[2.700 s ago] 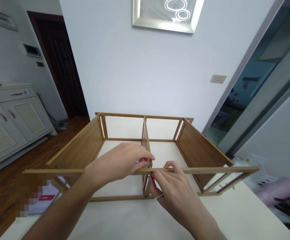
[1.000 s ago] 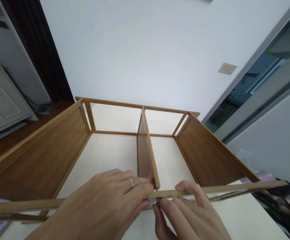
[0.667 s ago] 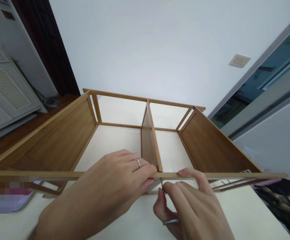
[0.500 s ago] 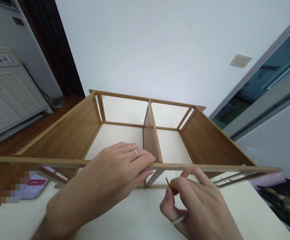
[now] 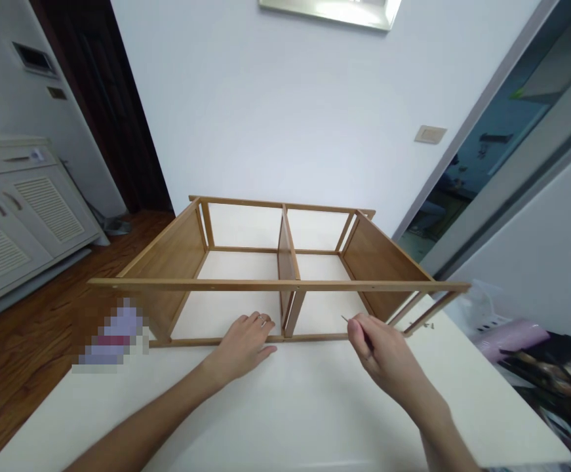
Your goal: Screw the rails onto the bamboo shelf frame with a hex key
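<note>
A wooden shelf frame (image 5: 236,284) with panels at both ends and a middle divider (image 5: 286,246) lies on a white table. My left hand (image 5: 246,344) is at the frame's lower front rail, just left of the divider. Its fingers, one wearing a ring, reach over the rail, and the thumb is stretched out apart from them. My right hand (image 5: 381,344) is closed in a pinch in front of the right bay. From it sticks a thin, pointed metal piece (image 5: 345,318) like a screw, its tip apart from the frame. The rest of the piece is hidden by the fingers.
Small metal pieces (image 5: 427,325) lie on the white table (image 5: 315,413) at right. Past its right edge are a pink roll (image 5: 516,337) and piled items. A white wall stands behind the frame, a louvred cabinet (image 5: 34,210) at left.
My view has drawn back and tilted up. My left hand has left the upper front rail and moved down to the lower one. My right hand still pinches the thin piece.
</note>
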A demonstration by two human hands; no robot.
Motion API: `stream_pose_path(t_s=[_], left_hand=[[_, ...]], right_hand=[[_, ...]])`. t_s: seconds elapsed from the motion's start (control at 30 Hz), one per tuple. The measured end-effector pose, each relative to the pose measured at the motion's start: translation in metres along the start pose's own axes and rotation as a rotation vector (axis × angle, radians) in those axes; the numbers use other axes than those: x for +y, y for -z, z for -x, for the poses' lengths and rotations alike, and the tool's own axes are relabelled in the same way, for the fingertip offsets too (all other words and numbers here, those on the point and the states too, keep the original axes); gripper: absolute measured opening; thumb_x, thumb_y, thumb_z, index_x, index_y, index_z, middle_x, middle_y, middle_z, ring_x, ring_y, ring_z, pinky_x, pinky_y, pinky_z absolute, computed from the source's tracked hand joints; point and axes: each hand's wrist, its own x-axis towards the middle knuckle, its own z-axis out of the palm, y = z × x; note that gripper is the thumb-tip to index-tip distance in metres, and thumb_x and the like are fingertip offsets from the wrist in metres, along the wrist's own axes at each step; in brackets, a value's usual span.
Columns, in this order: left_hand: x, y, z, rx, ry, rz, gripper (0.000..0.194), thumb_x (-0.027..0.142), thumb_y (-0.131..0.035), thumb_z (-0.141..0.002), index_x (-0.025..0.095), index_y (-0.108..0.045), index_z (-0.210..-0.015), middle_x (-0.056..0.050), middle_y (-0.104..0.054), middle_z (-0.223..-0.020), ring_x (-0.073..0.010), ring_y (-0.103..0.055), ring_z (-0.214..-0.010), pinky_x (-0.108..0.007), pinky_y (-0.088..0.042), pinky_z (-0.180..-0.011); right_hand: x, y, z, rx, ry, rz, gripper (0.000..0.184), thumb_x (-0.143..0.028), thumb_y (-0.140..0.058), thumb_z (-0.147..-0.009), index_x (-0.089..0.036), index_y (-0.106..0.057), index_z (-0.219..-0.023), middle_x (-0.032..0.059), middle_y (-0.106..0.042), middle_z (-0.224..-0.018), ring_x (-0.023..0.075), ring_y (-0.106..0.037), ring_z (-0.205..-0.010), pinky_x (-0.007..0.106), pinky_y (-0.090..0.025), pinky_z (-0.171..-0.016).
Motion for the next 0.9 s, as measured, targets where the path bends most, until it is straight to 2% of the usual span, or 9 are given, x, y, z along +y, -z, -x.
stream_pose_path(t_s=[0.07, 0.13, 0.27, 0.43, 0.63, 0.9], left_hand=[[0.001, -0.022, -0.004, 0.007, 0.000, -0.012, 0.017, 0.028, -0.054, -0.104, 0.018, -0.066, -0.112, -0.012, -0.071, -0.120, -0.0276, -0.065, -0.111, -0.040, -0.053, -0.092], [0.004, -0.036, -0.004, 0.029, 0.010, -0.033, 0.025, 0.019, -0.042, -0.107, 0.016, -0.066, -0.110, -0.014, -0.071, -0.117, -0.0284, -0.065, -0.109, -0.042, -0.053, -0.091], [0.009, -0.048, 0.003, 0.081, -0.001, -0.055, 0.033, 0.017, -0.032, -0.108, 0.013, -0.064, -0.115, -0.017, -0.068, -0.119, -0.0313, -0.064, -0.111, -0.045, -0.052, -0.092], [0.009, -0.040, 0.014, 0.114, -0.049, -0.039, 0.033, 0.020, -0.030, -0.110, 0.016, -0.063, -0.116, -0.014, -0.067, -0.119, -0.0281, -0.064, -0.109, -0.041, -0.052, -0.092], [0.012, -0.022, 0.024, 0.108, -0.074, 0.000, 0.032, 0.025, -0.030, -0.110, 0.020, -0.061, -0.113, -0.011, -0.067, -0.117, -0.0249, -0.066, -0.100, -0.039, -0.053, -0.088], [0.014, -0.031, 0.029, 0.055, -0.054, 0.076, 0.031, 0.025, -0.030, -0.110, 0.021, -0.060, -0.110, -0.009, -0.068, -0.115, -0.0242, -0.067, -0.104, -0.038, -0.055, -0.089]], right_hand=[[0.012, -0.009, 0.021, -0.007, -0.078, -0.008, 0.032, -0.029, -0.040, -0.108, -0.026, -0.041, -0.076, -0.0074, -0.045, -0.058, 0.0126, -0.049, -0.048, 0.024, -0.036, -0.049], [0.021, -0.014, 0.040, 0.010, -0.124, -0.012, 0.031, -0.031, -0.035, -0.110, -0.026, -0.044, -0.080, -0.0075, -0.048, -0.059, 0.0131, -0.053, -0.048, 0.023, -0.039, -0.049], [0.033, -0.017, 0.064, 0.101, -0.200, 0.002, 0.033, -0.037, -0.029, -0.112, -0.027, -0.043, -0.084, -0.0068, -0.051, -0.059, 0.0157, -0.057, -0.048, 0.025, -0.042, -0.050], [0.046, -0.022, 0.066, 0.250, -0.252, 0.025, 0.031, -0.038, -0.028, -0.111, -0.028, -0.041, -0.085, -0.0066, -0.048, -0.059, 0.0176, -0.056, -0.049, 0.027, -0.039, -0.049], [0.052, -0.034, 0.062, 0.332, -0.252, 0.017, 0.034, -0.041, -0.026, -0.112, -0.028, -0.040, -0.084, -0.0080, -0.043, -0.059, 0.0171, -0.052, -0.047, 0.028, -0.039, -0.050], [0.050, -0.047, 0.063, 0.346, -0.248, -0.056, 0.040, -0.043, -0.026, -0.112, -0.025, -0.046, -0.083, -0.0044, -0.054, -0.062, 0.0159, -0.057, -0.053, 0.027, -0.046, -0.055]])
